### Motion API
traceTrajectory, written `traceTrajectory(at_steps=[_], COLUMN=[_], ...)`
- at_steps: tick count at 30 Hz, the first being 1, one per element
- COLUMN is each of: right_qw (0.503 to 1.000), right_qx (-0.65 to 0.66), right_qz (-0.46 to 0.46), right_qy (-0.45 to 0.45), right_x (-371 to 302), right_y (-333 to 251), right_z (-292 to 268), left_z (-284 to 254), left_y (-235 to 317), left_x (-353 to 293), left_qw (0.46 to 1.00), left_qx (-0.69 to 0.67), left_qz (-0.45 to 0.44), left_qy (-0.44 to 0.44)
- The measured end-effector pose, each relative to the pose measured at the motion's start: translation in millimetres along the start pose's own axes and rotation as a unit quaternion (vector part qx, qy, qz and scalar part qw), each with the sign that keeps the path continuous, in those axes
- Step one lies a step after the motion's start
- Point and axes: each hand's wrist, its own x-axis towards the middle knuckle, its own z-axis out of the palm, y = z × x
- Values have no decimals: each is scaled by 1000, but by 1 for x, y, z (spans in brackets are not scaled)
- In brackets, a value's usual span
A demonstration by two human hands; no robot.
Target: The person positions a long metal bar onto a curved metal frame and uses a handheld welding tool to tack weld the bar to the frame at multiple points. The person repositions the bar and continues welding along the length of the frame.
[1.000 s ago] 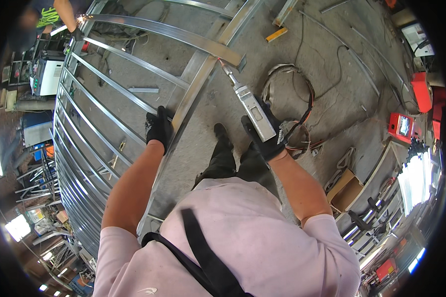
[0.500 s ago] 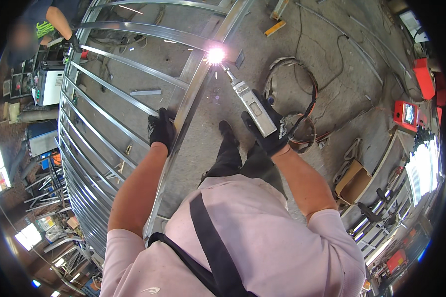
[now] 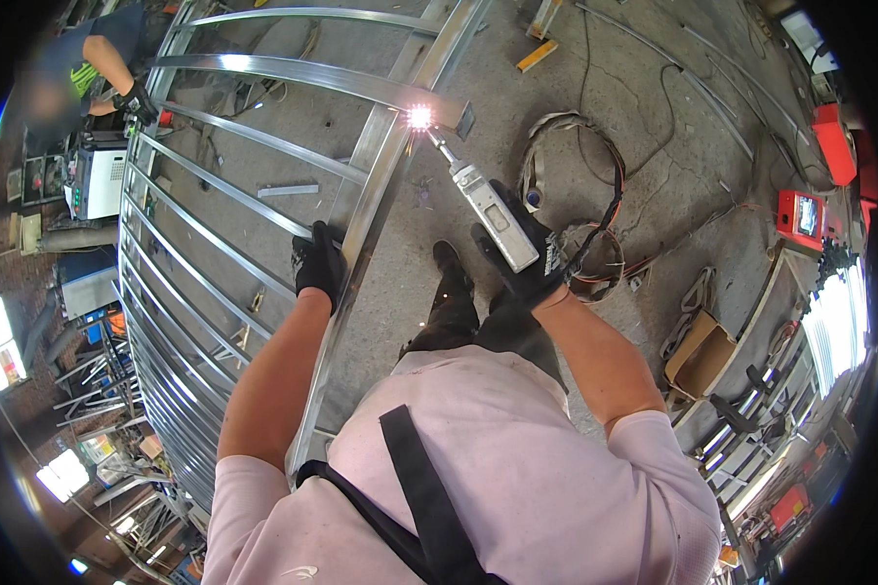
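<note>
My right hand [image 3: 529, 261], in a black glove, is closed round a silver handheld welding gun [image 3: 498, 218]. The gun's nozzle points up and left, and a bright pinkish glow [image 3: 419, 118] burns at its tip. That glow sits where a flat cross bar [image 3: 302, 70] meets the long side rail of a metal frame [image 3: 379, 178]. Lower down the same rail, my left hand [image 3: 318, 263], also black-gloved, is closed on the frame beside the end of a thin bar. Its fingertips are partly hidden.
Cables lie coiled [image 3: 619, 175] on the concrete floor right of the gun. A co-worker's gloved hand [image 3: 137, 101] rests by the frame's far left side, near a white machine [image 3: 96, 182]. A red machine [image 3: 800, 222] and a cardboard box [image 3: 700, 355] stand at right.
The glow has shrunk and fewer sparks fly near it. My gun tip has shifted slightly left and down in view. The co-worker's hand is a little lower and nearer the white machine.
</note>
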Motion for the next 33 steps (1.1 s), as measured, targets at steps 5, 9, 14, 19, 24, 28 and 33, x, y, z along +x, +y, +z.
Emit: traceTrajectory(at_steps=[5,9,14,19,24,28,33], right_qw=[999,1000,1000,1000,1000,1000,999], right_qx=[-26,16,24,16,13,-22,-47], right_qz=[-30,5,5,10,15,-5,9], right_qy=[-3,-7,-6,-14,-4,9,-4], right_x=[0,-2,-3,-2,-2,-2,-4], right_y=[4,4,3,1,-6,-10,-11], right_z=[2,4,4,5,6,8,10], left_z=[-1,1,6,4,2,1,4], left_y=[2,-2,-8,-7,-2,-2,-6], left_x=[-1,1,8,10,5,8,11], left_qw=[1000,1000,1000,1000,999,999,999], left_qx=[-12,-3,-3,16,27,1,32], left_qz=[17,23,17,9,8,1,-6], left_qy=[-13,-5,-13,-16,-29,-42,-35])
